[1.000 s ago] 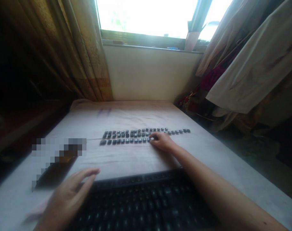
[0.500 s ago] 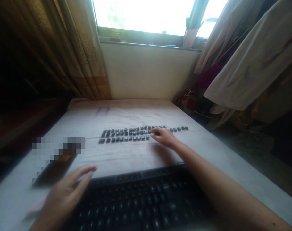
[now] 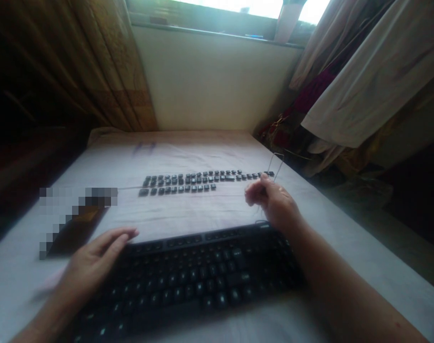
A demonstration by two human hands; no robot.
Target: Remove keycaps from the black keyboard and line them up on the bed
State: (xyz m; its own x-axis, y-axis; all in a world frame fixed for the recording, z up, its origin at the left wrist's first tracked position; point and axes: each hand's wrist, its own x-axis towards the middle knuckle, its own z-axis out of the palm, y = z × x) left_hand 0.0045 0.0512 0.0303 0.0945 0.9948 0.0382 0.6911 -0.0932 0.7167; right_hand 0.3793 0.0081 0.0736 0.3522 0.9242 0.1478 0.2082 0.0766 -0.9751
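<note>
Right fingers [image 3: 253, 194] nearer keyboard [image 3: 174, 277] edge

- It seems to be a home.
- A long patterned curtain [image 3: 105, 62] hangs beside the window [image 3: 231, 5].
- At the right, clothes [image 3: 374, 81] hang close together.
- The broad, cloth-covered surface [image 3: 188, 148] could be bed or table; I cannot tell.

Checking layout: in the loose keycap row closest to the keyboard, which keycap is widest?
The leftmost keycap; it is visibly wider than the other keycaps in that row.
</note>
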